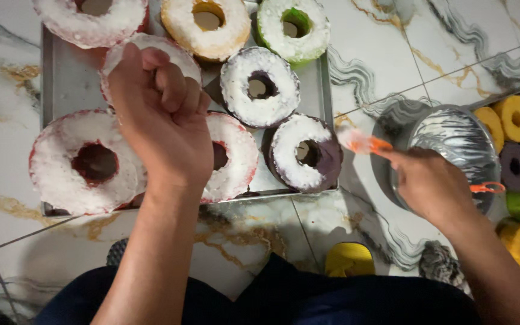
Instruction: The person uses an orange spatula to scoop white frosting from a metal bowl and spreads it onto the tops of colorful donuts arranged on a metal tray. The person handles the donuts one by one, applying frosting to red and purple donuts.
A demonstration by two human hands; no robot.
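Both hands are closed: left hand [162, 114] fisted over a frosted ring cake [151, 57], right hand [431, 186] gripping an orange brush [362, 143].

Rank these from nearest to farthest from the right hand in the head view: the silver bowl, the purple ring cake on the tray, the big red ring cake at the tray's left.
1. Silver bowl, beside the right hand.
2. Purple ring cake, tray's right corner.
3. Big red ring cake, far left.

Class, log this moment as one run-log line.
left hand: on frosted ring cake | right hand: holds orange brush | metal tray
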